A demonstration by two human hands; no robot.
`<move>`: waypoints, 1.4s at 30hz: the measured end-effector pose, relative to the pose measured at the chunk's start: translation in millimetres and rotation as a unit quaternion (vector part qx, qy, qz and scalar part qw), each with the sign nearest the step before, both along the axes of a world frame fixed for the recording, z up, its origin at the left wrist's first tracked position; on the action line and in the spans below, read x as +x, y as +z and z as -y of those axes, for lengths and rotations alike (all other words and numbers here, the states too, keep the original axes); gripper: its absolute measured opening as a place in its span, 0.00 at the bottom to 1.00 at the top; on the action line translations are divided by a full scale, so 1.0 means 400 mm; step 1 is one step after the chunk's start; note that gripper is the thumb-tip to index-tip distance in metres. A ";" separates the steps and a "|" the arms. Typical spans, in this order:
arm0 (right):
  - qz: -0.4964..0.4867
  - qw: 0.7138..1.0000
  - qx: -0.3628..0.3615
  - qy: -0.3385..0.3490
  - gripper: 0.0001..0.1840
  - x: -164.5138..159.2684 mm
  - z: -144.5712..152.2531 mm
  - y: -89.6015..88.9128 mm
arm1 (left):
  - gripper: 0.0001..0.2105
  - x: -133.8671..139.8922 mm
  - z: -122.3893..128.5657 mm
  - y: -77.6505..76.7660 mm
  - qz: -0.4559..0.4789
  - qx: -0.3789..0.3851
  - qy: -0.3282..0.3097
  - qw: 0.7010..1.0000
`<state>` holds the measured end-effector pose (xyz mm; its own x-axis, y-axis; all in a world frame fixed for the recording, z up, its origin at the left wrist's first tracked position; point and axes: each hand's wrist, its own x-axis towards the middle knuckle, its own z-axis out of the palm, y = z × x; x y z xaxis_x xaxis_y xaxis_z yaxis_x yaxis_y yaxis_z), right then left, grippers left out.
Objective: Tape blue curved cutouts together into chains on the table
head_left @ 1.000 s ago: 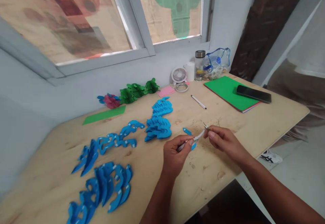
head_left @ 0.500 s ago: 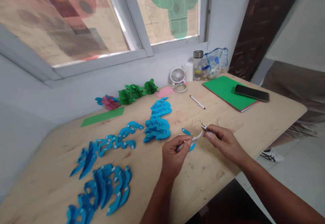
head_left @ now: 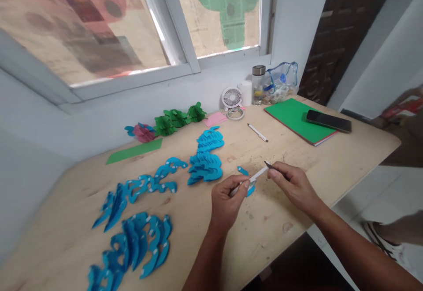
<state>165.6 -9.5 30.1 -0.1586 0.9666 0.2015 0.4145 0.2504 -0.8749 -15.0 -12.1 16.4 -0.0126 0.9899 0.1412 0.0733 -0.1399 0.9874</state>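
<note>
My left hand (head_left: 228, 200) is closed on a roll of white tape (head_left: 235, 190), mostly hidden by the fingers. From it a narrow white strip (head_left: 258, 174) stretches up to my right hand (head_left: 292, 183). That hand pinches a small dark pointed tool (head_left: 269, 165) at the strip's far end; its exact kind is unclear. Just beyond the left fingertips lie a small blue paper piece (head_left: 243, 171) and another blue piece (head_left: 250, 191), partly covered. To the left stands a stack of scalloped blue paper shapes (head_left: 205, 167).
More blue paper shapes with white tabs (head_left: 132, 242) cover the left of the wooden table (head_left: 198, 238). Behind are green paper flowers (head_left: 176, 118), a small fan (head_left: 231, 98), a bottle (head_left: 258, 85) and a pen (head_left: 257, 132). A phone (head_left: 328, 121) rests on green sheets (head_left: 294, 117). Someone's shoe (head_left: 385, 242) shows at right.
The tool's two tips, apart before, now appear together at the strip's end. The white strip has become straighter. The person at right has shifted position.
</note>
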 end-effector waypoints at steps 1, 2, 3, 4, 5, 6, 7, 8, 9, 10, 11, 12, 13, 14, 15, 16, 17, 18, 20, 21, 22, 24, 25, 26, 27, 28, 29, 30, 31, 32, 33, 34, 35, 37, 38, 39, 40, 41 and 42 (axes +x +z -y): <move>0.003 1.000 0.002 -0.007 0.19 -0.001 0.001 0.001 | 0.07 0.000 0.000 0.000 0.002 0.000 0.001 1.000; 0.007 1.000 0.004 -0.013 0.19 -0.003 0.002 0.002 | 0.07 0.000 0.000 0.000 0.003 -0.001 0.001 1.000; 0.009 1.000 0.005 -0.016 0.19 -0.004 0.002 0.002 | 0.07 -0.001 0.000 0.000 0.004 -0.001 0.001 1.000; 0.011 1.000 0.005 -0.016 0.18 -0.006 0.003 0.003 | 0.07 -0.002 0.000 -0.002 0.005 0.000 0.001 1.000; 0.009 1.000 0.005 -0.016 0.18 -0.007 0.003 0.003 | 0.07 -0.003 0.000 -0.003 0.006 0.003 0.001 1.000; 0.006 1.000 0.003 -0.015 0.18 -0.008 0.002 0.002 | 0.07 -0.005 -0.001 -0.005 0.008 0.007 0.001 1.000; 0.002 1.000 0.001 -0.012 0.18 -0.008 0.001 0.001 | 0.07 -0.007 -0.001 -0.007 0.011 0.012 0.002 1.000; -0.002 1.000 -0.003 -0.008 0.18 -0.008 0.001 0.000 | 0.07 -0.008 -0.002 -0.009 0.014 0.016 0.004 1.000; -0.004 1.000 -0.008 -0.003 0.18 -0.008 0.000 -0.002 | 0.07 -0.010 -0.002 -0.010 0.019 0.020 0.005 1.000; -0.005 1.000 -0.014 0.002 0.18 -0.008 -0.001 -0.004 | 0.07 -0.011 -0.002 -0.012 0.024 0.022 0.006 0.999; -0.005 1.000 -0.020 0.008 0.18 -0.008 -0.001 -0.006 | 0.08 -0.012 -0.002 -0.013 0.028 0.022 0.006 0.999; -0.007 1.000 -0.026 0.013 0.19 -0.008 -0.002 -0.007 | 0.08 -0.013 -0.001 -0.013 0.031 0.022 0.004 0.999; -0.010 0.999 -0.032 0.016 0.19 -0.009 -0.002 -0.007 | 0.08 -0.013 -0.001 -0.013 0.033 0.021 0.003 0.999; -0.016 0.999 -0.036 0.018 0.19 -0.010 -0.002 -0.006 | 0.08 -0.013 0.000 -0.012 0.034 0.021 0.000 0.999; -0.024 0.999 -0.039 0.021 0.19 -0.011 -0.001 -0.005 | 0.08 -0.013 0.000 -0.011 0.034 0.021 -0.003 0.999; -0.034 0.998 -0.043 0.026 0.19 -0.013 -0.001 -0.002 | 0.08 -0.013 0.001 -0.010 0.033 0.022 -0.007 0.999; -0.043 0.998 -0.045 0.031 0.20 -0.015 -0.001 0.001 | 0.08 -0.013 0.001 -0.008 0.032 0.023 -0.009 0.999; -0.050 0.997 -0.049 0.036 0.20 -0.016 -0.001 0.005 | 0.07 -0.013 0.002 -0.007 0.032 0.023 -0.011 0.999; -0.064 0.995 -0.061 0.042 0.21 -0.018 -0.002 0.011 | 0.07 -0.015 0.003 -0.005 0.035 0.021 -0.011 0.999; -0.071 0.994 -0.069 0.045 0.22 -0.018 -0.002 0.014 | 0.07 -0.015 0.003 -0.005 0.038 0.019 -0.011 0.999; -0.080 0.993 -0.079 0.048 0.22 -0.018 -0.002 0.016 | 0.07 -0.017 0.003 -0.005 0.042 0.017 -0.010 0.999; -0.103 0.988 -0.103 0.059 0.22 -0.017 0.000 0.018 | 0.07 -0.019 0.003 -0.008 0.045 0.016 -0.014 0.999; -0.117 0.984 -0.116 0.067 0.22 -0.016 0.001 0.019 | 0.07 -0.020 0.003 -0.010 0.044 0.016 -0.017 0.999; -0.131 0.980 -0.131 0.076 0.22 -0.016 0.001 0.018 | 0.07 -0.020 0.003 -0.011 0.042 0.015 -0.022 0.999; -0.144 0.975 -0.145 0.084 0.22 -0.015 0.002 0.017 | 0.08 -0.021 0.003 -0.013 0.041 0.013 -0.026 0.999; -0.156 0.971 -0.158 0.091 0.22 -0.014 0.003 0.016 | 0.08 -0.021 0.003 -0.014 0.042 0.009 -0.030 0.999; -0.167 0.966 -0.170 0.097 0.22 -0.014 0.003 0.014 | 0.08 -0.022 0.003 -0.016 0.046 0.004 -0.033 0.998; -0.176 0.963 -0.179 0.102 0.22 -0.013 0.003 0.012 | 0.08 -0.022 0.003 -0.016 0.054 -0.001 -0.035 0.998; -0.184 0.960 -0.185 0.106 0.22 -0.012 0.002 0.010 | 0.09 -0.023 0.003 -0.017 0.065 -0.005 -0.037 0.997; -0.192 0.957 -0.189 0.108 0.22 -0.012 0.001 0.008 | 0.09 -0.023 0.003 -0.018 0.077 -0.009 -0.040 0.996; -0.199 0.955 -0.192 0.110 0.22 -0.011 0.001 0.006 | 0.09 -0.024 0.002 -0.019 0.090 -0.013 -0.045 0.995; -0.206 0.953 -0.193 0.112 0.22 -0.010 0.000 0.005 | 0.10 -0.024 0.002 -0.021 0.102 -0.016 -0.050 0.993; -0.211 0.951 -0.194 0.113 0.22 -0.010 -0.001 0.003 | 0.10 -0.024 0.002 -0.022 0.112 -0.020 -0.056 0.992; -0.218 0.949 -0.196 0.118 0.22 -0.008 -0.001 0.002 | 0.10 -0.025 0.001 -0.025 0.122 -0.028 -0.063 0.990; -0.220 0.948 -0.195 0.121 0.22 -0.007 -0.001 0.002 | 0.11 -0.025 0.001 -0.026 0.123 -0.031 -0.065 0.990; -0.222 0.947 -0.194 0.124 0.22 -0.006 -0.001 0.002 | 0.11 -0.025 0.000 -0.026 0.122 -0.032 -0.064 0.990; -0.224 0.947 -0.194 0.126 0.22 -0.006 -0.001 0.002 | 0.11 -0.025 0.000 -0.026 0.121 -0.031 -0.064 0.990; -0.226 0.946 -0.192 0.128 0.21 -0.005 0.000 0.003 | 0.10 -0.024 0.000 -0.026 0.120 -0.030 -0.064 0.990; -0.227 0.946 -0.192 0.130 0.21 -0.005 0.000 0.003 | 0.10 -0.023 0.000 -0.025 0.119 -0.028 -0.065 0.990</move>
<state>163.7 -9.6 31.3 -0.3815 0.9230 -0.0513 -0.0582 -0.0794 -0.9951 -24.3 -12.1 6.6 0.0889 0.9915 0.0946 -0.1780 -0.0776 0.9810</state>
